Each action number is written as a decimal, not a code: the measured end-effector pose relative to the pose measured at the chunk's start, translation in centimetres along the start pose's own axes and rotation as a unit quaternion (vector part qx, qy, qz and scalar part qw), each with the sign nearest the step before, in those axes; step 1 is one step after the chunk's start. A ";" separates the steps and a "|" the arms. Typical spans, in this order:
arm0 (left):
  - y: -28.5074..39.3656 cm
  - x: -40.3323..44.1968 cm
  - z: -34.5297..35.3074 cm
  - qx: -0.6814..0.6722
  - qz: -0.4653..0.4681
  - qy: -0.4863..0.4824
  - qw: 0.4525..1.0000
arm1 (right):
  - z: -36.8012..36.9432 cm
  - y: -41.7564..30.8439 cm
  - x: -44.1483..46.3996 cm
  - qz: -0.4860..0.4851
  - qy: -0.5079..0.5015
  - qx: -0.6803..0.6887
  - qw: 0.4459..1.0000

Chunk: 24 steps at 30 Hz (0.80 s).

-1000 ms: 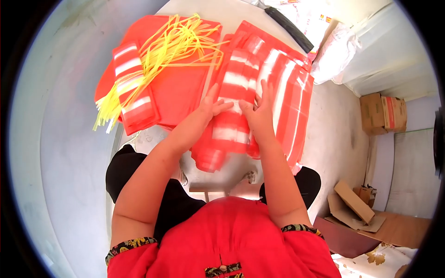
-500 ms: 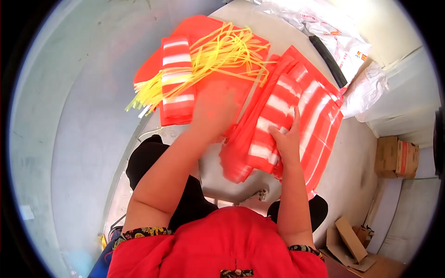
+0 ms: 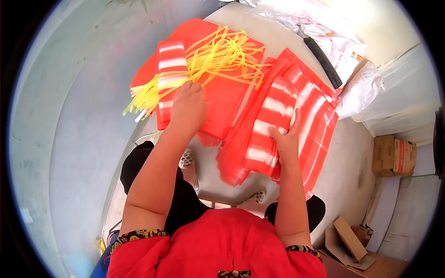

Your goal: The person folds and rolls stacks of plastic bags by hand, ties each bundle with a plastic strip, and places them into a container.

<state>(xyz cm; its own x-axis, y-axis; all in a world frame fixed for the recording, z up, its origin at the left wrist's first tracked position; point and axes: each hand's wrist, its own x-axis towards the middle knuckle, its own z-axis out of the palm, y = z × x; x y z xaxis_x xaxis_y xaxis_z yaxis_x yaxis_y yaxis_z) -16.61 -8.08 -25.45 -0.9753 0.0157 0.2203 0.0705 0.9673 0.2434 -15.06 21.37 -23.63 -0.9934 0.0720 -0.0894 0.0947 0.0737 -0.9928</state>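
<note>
My left hand (image 3: 189, 106) is closed, its fingertips curled at the lower edge of a heap of thin yellow strips (image 3: 218, 58). Under the strips lie a stack of orange-red plastic sheets or bags (image 3: 228, 99) and a narrow folded bundle with white stripes (image 3: 171, 62). On the right, my right hand (image 3: 288, 139) grips the edge of a folded striped plastic bundle (image 3: 276, 106), thumb on top and index finger along the side. That bundle rests on wider striped red-and-white plastic sheets (image 3: 320, 109). Some of the right fingers are hidden.
Past the sheets, a black bar (image 3: 323, 62) lies on the pale table (image 3: 273, 34) beside white printed plastic bags (image 3: 333, 41). Cardboard boxes (image 3: 393, 156) stand on the floor at right, with an opened carton (image 3: 347, 243) nearer. A pale wall (image 3: 79, 139) curves along the left.
My left hand has moved left and slightly up, from over the orange-red stack to the yellow strips. My right hand stays on the folded striped bundle. The whole view has shifted slightly.
</note>
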 end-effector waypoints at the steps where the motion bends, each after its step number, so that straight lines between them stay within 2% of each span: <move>1: 0.3 0.0 -0.1 -0.059 0.008 -0.006 0.998 | 0.2 -0.5 -0.2 0.009 0.009 0.015 1.000; 2: 0.7 0.1 -0.2 -0.175 -0.030 -0.052 0.983 | 0.5 -1.0 -0.4 0.018 0.019 0.029 0.999; 4: 2.6 0.3 -1.3 -0.396 -0.102 -0.146 0.901 | 0.4 -1.2 -0.5 0.045 0.030 0.065 0.996; 5: 3.4 0.3 -1.4 -0.497 -0.134 -0.190 0.836 | 0.2 -1.0 -0.3 0.063 0.029 0.088 0.994; 7: 4.9 0.1 -1.4 -0.668 -0.192 -0.271 0.666 | -0.3 0.2 0.0 0.087 0.027 0.150 0.984; 10: 7.4 -0.9 -2.1 -0.702 -0.179 -0.284 0.628 | -1.0 0.1 -0.2 0.131 -0.023 0.285 0.949; 13: 8.5 -1.8 0.5 -0.782 -0.180 -0.306 0.512 | -1.1 -2.2 -1.9 0.209 -0.046 0.352 0.911; 14: 8.5 -1.8 0.5 -0.782 -0.164 -0.336 0.499 | -1.1 -2.7 -2.3 0.234 -0.061 0.376 0.895; 17: 9.0 -2.1 -0.9 -0.775 -0.143 -0.382 0.483 | -1.5 -0.7 -2.1 0.199 -0.097 0.411 0.884; 19: 10.2 -2.3 -1.5 -0.766 -0.162 -0.360 0.508 | -2.1 0.7 -1.6 0.216 -0.077 0.402 0.886; 22: 10.8 -1.9 -1.5 -0.725 -0.125 -0.358 0.575 | -2.5 0.7 -1.8 0.216 -0.094 0.366 0.900; 24: 11.4 -1.8 -1.2 -0.664 -0.133 -0.335 0.655 | -2.6 0.6 -2.0 0.212 -0.103 0.333 0.913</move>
<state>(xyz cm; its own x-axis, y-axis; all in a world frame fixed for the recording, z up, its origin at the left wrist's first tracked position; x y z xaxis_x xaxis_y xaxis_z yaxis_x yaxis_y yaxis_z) -13.85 2.60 -21.96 -0.8319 0.4293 -0.3518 -0.4341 -0.1083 0.8944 -12.82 23.84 -23.85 -0.8743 -0.2395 -0.4221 0.4811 -0.5429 -0.6883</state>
